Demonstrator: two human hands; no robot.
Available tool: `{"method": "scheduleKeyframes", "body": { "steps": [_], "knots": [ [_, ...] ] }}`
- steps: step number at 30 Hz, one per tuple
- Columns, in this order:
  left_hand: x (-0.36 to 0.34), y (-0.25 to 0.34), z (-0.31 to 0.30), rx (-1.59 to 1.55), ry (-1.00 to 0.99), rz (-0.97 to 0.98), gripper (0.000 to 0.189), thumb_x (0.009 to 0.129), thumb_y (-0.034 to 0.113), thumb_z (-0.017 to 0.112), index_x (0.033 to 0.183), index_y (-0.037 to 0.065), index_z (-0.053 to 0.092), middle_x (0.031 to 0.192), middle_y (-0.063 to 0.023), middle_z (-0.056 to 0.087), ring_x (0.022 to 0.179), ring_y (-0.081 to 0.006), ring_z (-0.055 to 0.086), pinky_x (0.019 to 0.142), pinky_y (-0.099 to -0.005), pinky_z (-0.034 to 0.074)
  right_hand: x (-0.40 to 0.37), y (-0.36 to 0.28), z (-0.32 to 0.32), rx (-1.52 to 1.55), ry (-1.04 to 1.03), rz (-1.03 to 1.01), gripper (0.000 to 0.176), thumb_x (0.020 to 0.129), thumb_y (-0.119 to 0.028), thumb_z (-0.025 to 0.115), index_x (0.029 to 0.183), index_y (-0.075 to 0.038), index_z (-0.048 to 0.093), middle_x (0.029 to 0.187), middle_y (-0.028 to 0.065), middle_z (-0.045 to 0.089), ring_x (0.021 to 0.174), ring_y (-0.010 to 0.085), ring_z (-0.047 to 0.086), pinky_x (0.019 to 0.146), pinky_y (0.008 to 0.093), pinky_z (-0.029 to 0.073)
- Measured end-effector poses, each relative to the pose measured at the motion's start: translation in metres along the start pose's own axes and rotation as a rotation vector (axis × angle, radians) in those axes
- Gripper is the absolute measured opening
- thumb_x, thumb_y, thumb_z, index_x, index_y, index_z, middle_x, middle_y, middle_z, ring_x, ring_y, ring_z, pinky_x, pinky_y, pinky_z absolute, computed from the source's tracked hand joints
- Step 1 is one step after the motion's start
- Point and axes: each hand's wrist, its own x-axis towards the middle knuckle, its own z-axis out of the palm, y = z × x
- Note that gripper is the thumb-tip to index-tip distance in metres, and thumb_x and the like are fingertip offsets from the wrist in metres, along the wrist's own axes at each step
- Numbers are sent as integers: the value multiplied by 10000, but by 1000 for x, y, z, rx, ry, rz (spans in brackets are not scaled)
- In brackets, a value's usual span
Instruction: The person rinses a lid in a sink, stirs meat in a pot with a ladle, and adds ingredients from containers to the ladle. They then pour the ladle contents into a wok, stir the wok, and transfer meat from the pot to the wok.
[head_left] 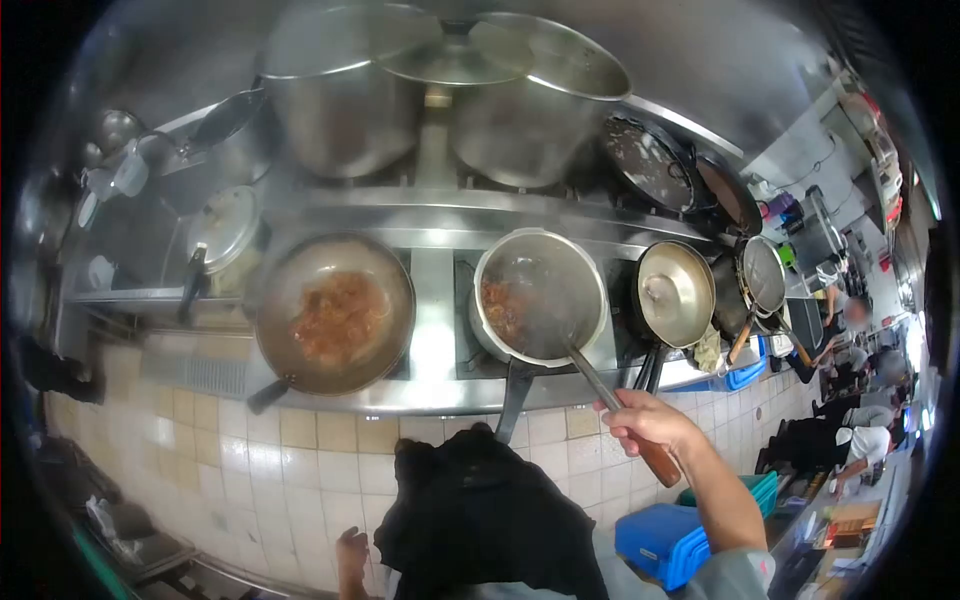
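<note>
On the left, a wide pan (340, 253) of reddish-brown food (342, 318) is set on the stove (433, 310); nearer the body, the left hand (352, 550) is hung low, its finger opening impossible to tell. Further right, a wooden-handled utensil (592, 376), reaching into a steaming pot (578, 280), is held by the right hand (648, 420), fingers wrapped closed around it.

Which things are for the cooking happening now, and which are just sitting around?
In use:
long wooden-handled utensil in the right hand
pot it dips into
food inside
perhaps the left frying pan with reddish food

Seemingly just around:
blue bin
lidded pot on the left
right-hand tall back pot
</note>
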Motion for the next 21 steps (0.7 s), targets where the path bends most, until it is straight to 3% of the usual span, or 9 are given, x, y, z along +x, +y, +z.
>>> {"method": "scheduleKeyframes", "body": {
  "steps": [2, 5, 7, 9, 11, 12, 15, 16, 21],
  "knots": [
    [-4, 1, -2, 46, 11, 8, 462, 890, 29, 603, 1343, -60, 582, 914, -107, 690, 704, -167, 632, 568, -305, 503, -8, 1, -10, -77, -26, 2, 348, 943, -133, 628, 1249, -9, 520, 696, 0, 491, 481, 124, 493, 453, 290, 402],
    [0, -26, -12, -238, -95, 104, 445, 915, 32, 582, 1350, -58, 560, 906, -94, 691, 727, -146, 634, 564, -284, 503, -18, -15, -16, -205, -58, 24, 337, 945, -130, 618, 1240, 1, 520, 698, 7, 502, 488, 126, 503, 457, 295, 415],
    [11, -43, -13, -173, -49, -69, 480, 944, 76, 586, 1399, -13, 458, 936, -116, 663, 721, -194, 613, 572, -338, 492, -18, -22, -21, -247, -57, 41, 335, 944, -126, 613, 1237, 7, 520, 696, 10, 508, 492, 127, 508, 458, 297, 421],
    [-8, -42, -11, -268, -11, -23, 427, 906, 33, 614, 1326, -16, 552, 913, -90, 691, 758, -164, 637, 582, -289, 510, -14, -25, -27, -160, -107, 58, 353, 933, -126, 613, 1243, 13, 516, 691, 12, 518, 496, 127, 516, 455, 291, 413],
    [-6, -82, -20, -655, -68, -144, 454, 891, 22, 621, 1336, 15, 537, 909, -93, 683, 713, -166, 617, 539, -302, 482, -21, -30, -36, -195, -128, 69, 354, 932, -129, 616, 1243, 11, 520, 685, 6, 513, 495, 123, 511, 452, 288, 405],
    [20, -131, -35, 119, -112, 168, 502, 878, 27, 644, 1362, 23, 511, 899, -97, 671, 689, -164, 605, 502, -315, 460, -24, -34, -42, -230, -149, 90, 355, 930, -132, 620, 1242, 8, 525, 680, 0, 508, 495, 120, 507, 449, 285, 397],
    [-60, -91, -34, -532, 17, -103, 457, 998, 257, 647, 1387, 38, 549, 1142, -121, 694, 945, -187, 666, 750, -323, 564, -27, -47, -58, -264, -160, 168, 354, 931, -146, 628, 1240, -1, 534, 679, -9, 504, 496, 114, 503, 454, 281, 384],
    [-73, -70, -22, -288, 119, -108, 388, 1005, 157, 599, 1380, 82, 533, 1104, -110, 688, 902, -174, 660, 675, -301, 551, -23, -48, -60, -225, -170, 158, 354, 931, -140, 626, 1243, 0, 535, 673, -19, 490, 496, 104, 476, 460, 272, 367],
    [-85, -69, -9, -427, 112, -75, 396, 1000, 63, 557, 1394, 67, 512, 1087, -118, 678, 805, -175, 638, 593, -304, 522, -22, -52, -48, -84, -182, 144, 328, 930, -132, 629, 1231, -26, 551, 670, -38, 460, 506, 80, 422, 465, 244, 327]
  ]
}}
